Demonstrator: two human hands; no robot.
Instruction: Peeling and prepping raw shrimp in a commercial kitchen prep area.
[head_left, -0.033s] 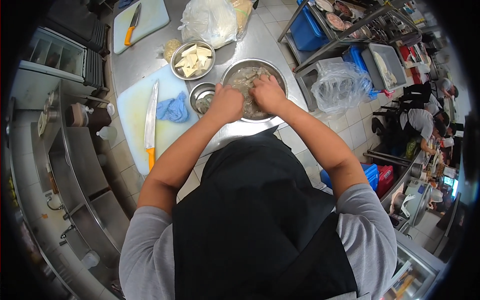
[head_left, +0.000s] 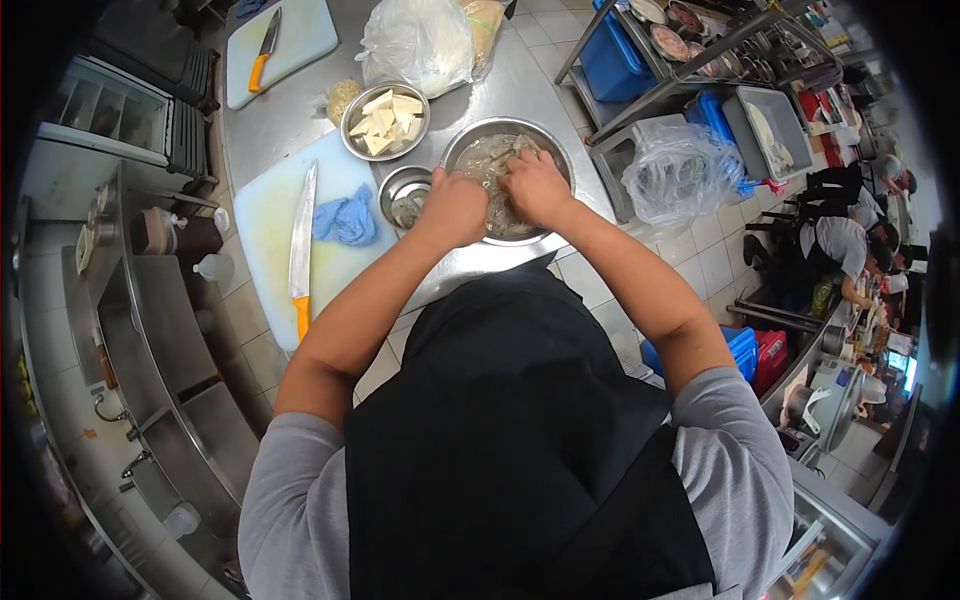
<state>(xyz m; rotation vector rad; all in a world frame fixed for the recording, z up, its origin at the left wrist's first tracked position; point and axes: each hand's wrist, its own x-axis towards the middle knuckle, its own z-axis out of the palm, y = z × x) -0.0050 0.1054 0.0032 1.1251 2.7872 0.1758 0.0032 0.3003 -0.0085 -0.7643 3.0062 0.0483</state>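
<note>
A large steel bowl (head_left: 566,160) holds wet, grey, translucent pieces that look like raw shrimp (head_left: 487,158). My left hand (head_left: 453,208) is closed in a fist over its left rim, and whatever is in the fingers is hidden. Inside the bowl, my right hand (head_left: 537,190) has its fingers bent together down at the pieces; their tips cannot be made out. A smaller steel bowl (head_left: 388,186) with a few similar grey pieces sits just left of my left hand. Behind it stands a steel bowl (head_left: 427,131) of pale, cut wedges (head_left: 385,118).
On a white cutting board (head_left: 262,215) at left lie an orange-handled knife (head_left: 302,240) and a crumpled blue cloth (head_left: 346,219). A second board (head_left: 300,45) with a knife (head_left: 267,48), and plastic bags (head_left: 415,45), lie farther back. Right of the table hangs a clear bag (head_left: 680,178).
</note>
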